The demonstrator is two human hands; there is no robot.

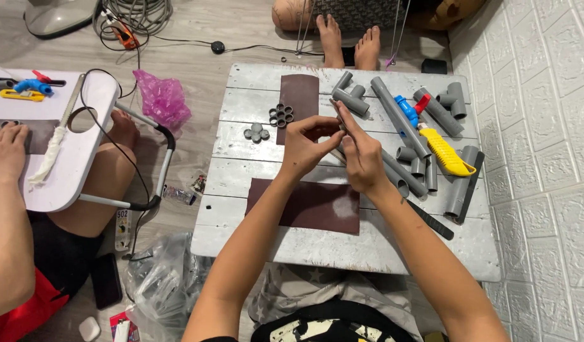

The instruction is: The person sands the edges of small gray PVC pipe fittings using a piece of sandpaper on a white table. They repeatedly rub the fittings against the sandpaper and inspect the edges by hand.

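Both hands (333, 149) pinch a thin file (338, 114) between them.

We hold both forearms stretched forward and angled inward, meeting above the white table (368, 250). Our left hand (306, 144) curls, thumb and fingertips pinched together. Our right hand (361, 158) sits just beside it, fingers closed, index finger extended toward the table's far edge.

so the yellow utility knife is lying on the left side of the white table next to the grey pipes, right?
Not quite: the head view shows the yellow utility knife on the right side of the white table, next to the grey pipes.
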